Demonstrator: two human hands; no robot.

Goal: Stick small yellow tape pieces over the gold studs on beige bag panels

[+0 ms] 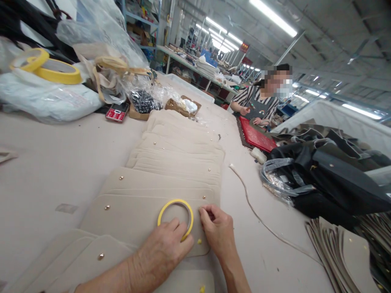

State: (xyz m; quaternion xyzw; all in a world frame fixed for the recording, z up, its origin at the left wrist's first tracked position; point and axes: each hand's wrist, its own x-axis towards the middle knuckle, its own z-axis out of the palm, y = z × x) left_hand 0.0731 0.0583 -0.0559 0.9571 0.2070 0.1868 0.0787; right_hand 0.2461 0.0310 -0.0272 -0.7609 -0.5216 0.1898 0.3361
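My left hand (166, 252) is closed round the lower edge of a roll of yellow tape (175, 201), which it holds upright over a beige panel (137, 219). Just right of the roll, my right hand (218, 228) has thumb and forefinger pinched together at the panel's right edge. Whatever lies between those fingertips is too small to make out. The panel bears a metal snap (107, 207) at the left and another near its upper right corner. A bit of yellow tape (199, 241) sticks to its lower right. More beige panels (177, 142) lie overlapped in a row behind it.
Yellow tape rolls (59, 72) rest on a white plastic bag at the left. A red calculator (117, 113) and small boxes stand at the back. To the right lie a cord (247, 195), a black bag (330, 175) and stacked pieces (339, 244). A co-worker (262, 101) sits beyond.
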